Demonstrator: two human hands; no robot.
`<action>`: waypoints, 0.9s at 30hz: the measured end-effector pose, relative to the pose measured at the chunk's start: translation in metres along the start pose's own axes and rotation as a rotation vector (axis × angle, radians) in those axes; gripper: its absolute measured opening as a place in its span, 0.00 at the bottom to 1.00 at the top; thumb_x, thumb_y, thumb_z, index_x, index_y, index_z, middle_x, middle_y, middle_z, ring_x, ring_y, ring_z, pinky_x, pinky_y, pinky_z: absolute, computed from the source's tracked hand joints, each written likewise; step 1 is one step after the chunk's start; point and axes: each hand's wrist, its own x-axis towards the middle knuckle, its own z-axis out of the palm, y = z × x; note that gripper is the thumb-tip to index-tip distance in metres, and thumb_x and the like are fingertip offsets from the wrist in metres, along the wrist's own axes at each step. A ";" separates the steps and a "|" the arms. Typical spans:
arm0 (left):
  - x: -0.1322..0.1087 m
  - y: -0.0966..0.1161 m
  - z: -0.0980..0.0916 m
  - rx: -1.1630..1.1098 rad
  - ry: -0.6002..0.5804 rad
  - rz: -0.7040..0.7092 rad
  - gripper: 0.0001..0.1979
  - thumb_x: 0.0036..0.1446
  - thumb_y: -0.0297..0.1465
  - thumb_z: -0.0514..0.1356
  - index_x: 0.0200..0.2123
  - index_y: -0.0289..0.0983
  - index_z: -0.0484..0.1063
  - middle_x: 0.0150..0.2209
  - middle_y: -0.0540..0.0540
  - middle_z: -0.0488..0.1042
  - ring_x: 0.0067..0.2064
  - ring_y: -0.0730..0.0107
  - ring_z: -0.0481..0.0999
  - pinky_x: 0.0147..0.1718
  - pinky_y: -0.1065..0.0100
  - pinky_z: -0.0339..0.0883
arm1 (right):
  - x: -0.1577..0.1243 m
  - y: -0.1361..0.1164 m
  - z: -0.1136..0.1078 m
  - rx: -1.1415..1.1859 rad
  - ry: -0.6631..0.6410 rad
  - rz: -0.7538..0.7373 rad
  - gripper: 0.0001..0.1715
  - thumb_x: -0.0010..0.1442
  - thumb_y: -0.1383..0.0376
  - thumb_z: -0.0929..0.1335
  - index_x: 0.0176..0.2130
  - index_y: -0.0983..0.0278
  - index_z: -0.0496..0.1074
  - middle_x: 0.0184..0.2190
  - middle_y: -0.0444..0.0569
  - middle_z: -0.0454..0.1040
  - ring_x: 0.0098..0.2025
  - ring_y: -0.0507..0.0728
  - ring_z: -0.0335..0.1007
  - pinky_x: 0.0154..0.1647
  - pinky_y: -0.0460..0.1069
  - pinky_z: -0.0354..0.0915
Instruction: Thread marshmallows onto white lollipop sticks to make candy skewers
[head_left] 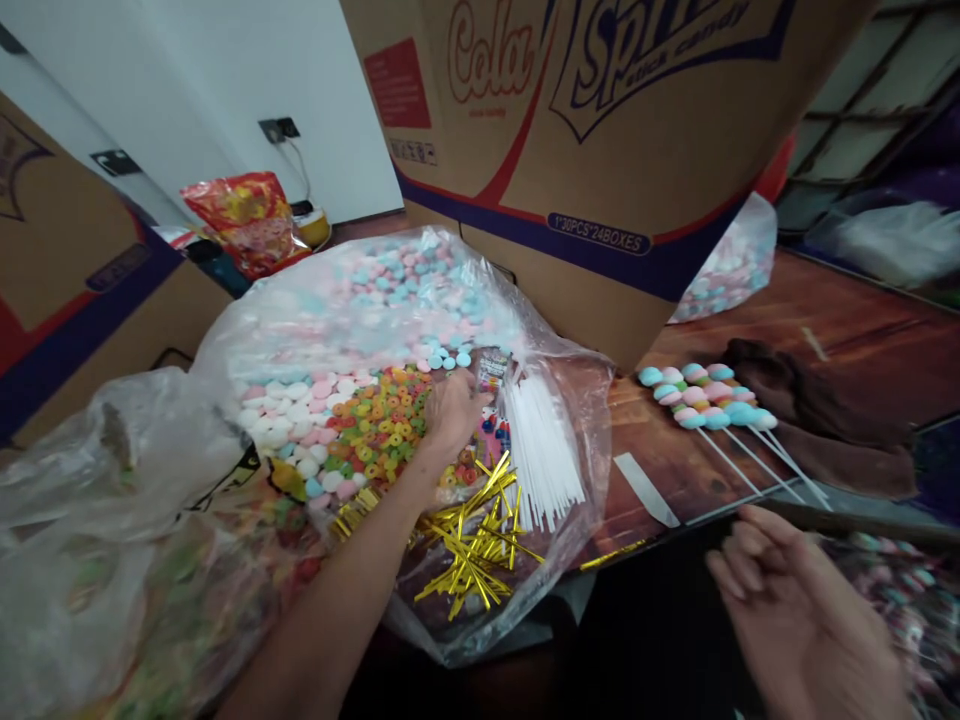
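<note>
My left hand (450, 415) reaches over the ring gummies (386, 415), fingers and thumb apart. Its fingertips are partly hidden, close to blue candies (448, 360) and a small printed packet (493, 370). White and pink marshmallow-like candies (289, 410) lie to the left. White sticks (540, 450) and gold twist ties (480, 560) are to the right of and below the hand. My right hand (802, 610) hangs at the table's front edge, fingers curled together; whatever they may hold is hidden. Beyond it lie several candy skewers (709, 395) of blue, pink and coloured pieces on white sticks.
A large clear plastic bag (300, 290) of candies spreads under the pile. Tall cardboard boxes (600, 180) stand behind and at left. A red bag (244, 220) sits at the back. A dark brown cloth (832, 430) and a white strip (645, 490) lie at right.
</note>
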 end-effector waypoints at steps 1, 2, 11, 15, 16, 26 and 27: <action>0.002 -0.002 0.001 -0.035 0.017 0.001 0.10 0.54 0.36 0.63 0.39 0.40 0.77 0.35 0.45 0.79 0.41 0.58 0.77 0.37 0.66 0.62 | -0.006 0.005 0.009 -0.006 -0.074 -0.015 0.18 0.45 0.52 0.77 0.33 0.59 0.80 0.25 0.44 0.61 0.24 0.49 0.53 0.24 0.49 0.52; 0.002 -0.004 0.000 -0.064 0.037 0.007 0.08 0.55 0.36 0.62 0.37 0.40 0.78 0.33 0.46 0.79 0.39 0.60 0.77 0.35 0.67 0.61 | -0.012 0.010 0.017 -0.017 -0.144 -0.035 0.18 0.46 0.53 0.77 0.34 0.60 0.80 0.24 0.44 0.62 0.24 0.49 0.55 0.24 0.48 0.52; -0.020 -0.024 -0.028 -0.066 0.194 0.098 0.16 0.61 0.34 0.53 0.32 0.37 0.80 0.32 0.45 0.78 0.35 0.63 0.74 0.35 0.67 0.60 | -0.043 0.030 0.087 -0.450 -0.695 -0.121 0.13 0.61 0.57 0.70 0.34 0.64 0.77 0.24 0.44 0.69 0.28 0.51 0.62 0.27 0.45 0.58; -0.036 -0.026 -0.038 -0.215 0.283 0.139 0.12 0.57 0.32 0.55 0.26 0.36 0.76 0.34 0.43 0.77 0.37 0.64 0.72 0.39 0.65 0.62 | -0.049 0.038 0.107 -0.463 -0.789 -0.124 0.14 0.61 0.57 0.69 0.34 0.65 0.76 0.24 0.44 0.68 0.28 0.51 0.61 0.28 0.45 0.58; -0.041 -0.025 -0.039 -0.378 0.267 0.109 0.12 0.57 0.33 0.56 0.25 0.36 0.75 0.31 0.44 0.76 0.35 0.65 0.72 0.38 0.66 0.63 | -0.050 0.041 0.112 -0.453 -0.777 -0.117 0.14 0.61 0.56 0.69 0.35 0.65 0.76 0.25 0.44 0.69 0.28 0.51 0.61 0.28 0.45 0.58; -0.111 0.012 -0.017 -1.819 -0.073 -0.415 0.10 0.42 0.27 0.71 0.29 0.34 0.76 0.29 0.50 0.75 0.32 0.75 0.74 0.32 0.75 0.65 | -0.059 0.070 0.136 -0.209 -0.578 -0.005 0.15 0.53 0.56 0.74 0.34 0.65 0.75 0.28 0.45 0.72 0.30 0.52 0.63 0.31 0.47 0.59; -0.115 0.012 -0.014 -1.845 -0.089 -0.422 0.09 0.42 0.28 0.72 0.29 0.34 0.76 0.29 0.49 0.76 0.32 0.75 0.74 0.33 0.74 0.66 | -0.058 0.069 0.133 -0.218 -0.572 -0.020 0.13 0.53 0.57 0.74 0.32 0.65 0.74 0.26 0.44 0.71 0.29 0.52 0.62 0.31 0.46 0.59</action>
